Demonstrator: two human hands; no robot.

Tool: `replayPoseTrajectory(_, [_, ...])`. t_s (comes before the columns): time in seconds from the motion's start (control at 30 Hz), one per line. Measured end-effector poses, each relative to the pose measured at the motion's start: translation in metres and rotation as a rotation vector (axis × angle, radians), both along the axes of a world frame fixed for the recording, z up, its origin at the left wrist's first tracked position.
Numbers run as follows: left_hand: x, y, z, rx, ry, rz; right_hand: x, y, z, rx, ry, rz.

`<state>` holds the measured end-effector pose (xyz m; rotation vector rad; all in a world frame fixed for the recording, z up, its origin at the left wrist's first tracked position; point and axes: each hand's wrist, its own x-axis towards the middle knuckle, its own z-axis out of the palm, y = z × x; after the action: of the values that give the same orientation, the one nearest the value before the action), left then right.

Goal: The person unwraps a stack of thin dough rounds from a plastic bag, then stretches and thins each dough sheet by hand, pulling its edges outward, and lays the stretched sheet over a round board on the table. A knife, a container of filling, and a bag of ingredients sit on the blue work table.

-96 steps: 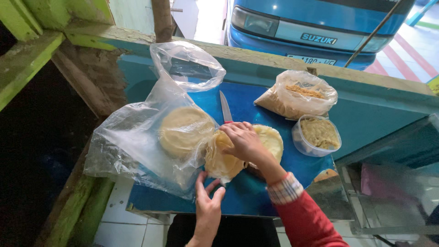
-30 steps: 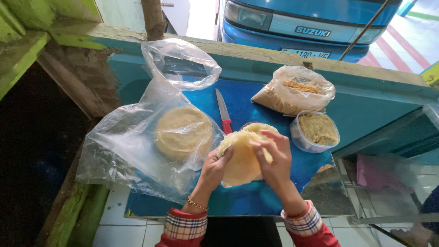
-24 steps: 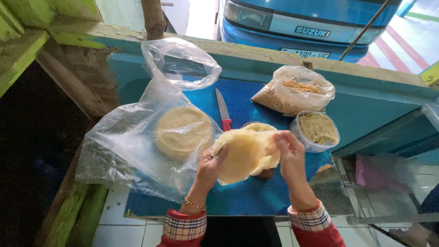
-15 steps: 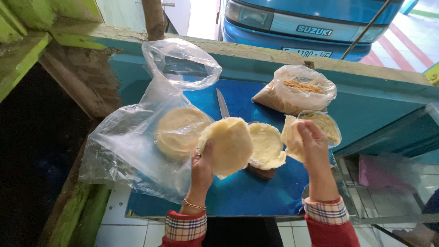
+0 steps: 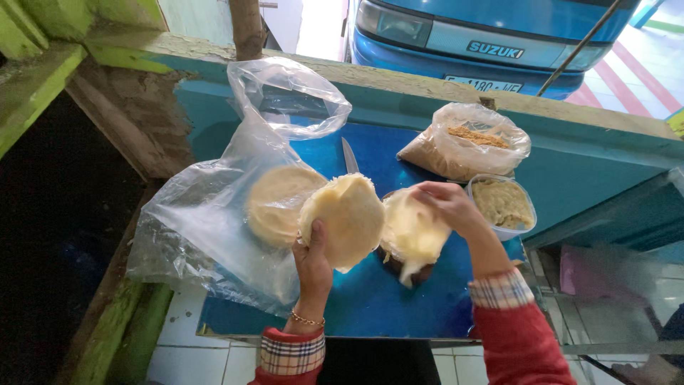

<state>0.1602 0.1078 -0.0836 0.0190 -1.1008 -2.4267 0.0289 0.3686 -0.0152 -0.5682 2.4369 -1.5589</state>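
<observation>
Over the near half of the blue table [image 5: 370, 306] I've got two thin pale wrappers going at once. These sheets look soft and floppy, so a tear seems the main risk if I tug the right one too fast off the small dark board [image 5: 399, 265] beneath it; the lifted one could fold on itself, held by one edge only. My left hand [image 5: 313, 260] pinches the raised round wrapper [image 5: 345, 217] at its lower edge, thumb on the front, fingers behind, closed lightly on it. My right hand [image 5: 445, 205] curls down onto the far edge of the second wrapper [image 5: 413, 232], fingertips gripping the sheet as it drapes. Left of both sits the plastic bag [image 5: 214, 228] with more rounds.
</observation>
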Motion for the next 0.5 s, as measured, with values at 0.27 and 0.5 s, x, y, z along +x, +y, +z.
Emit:
replayPoseTrajectory(0.27, [0.000, -0.001, 0.002, 0.071, -0.021, -0.007, -0.044, -0.002, -0.035, 0.061, -0.091, 0.021])
replayPoseTrajectory(0.5, [0.001, 0.000, 0.002, 0.058, -0.020, -0.022, -0.026, -0.001, -0.032, 0.298, 0.146, -0.221])
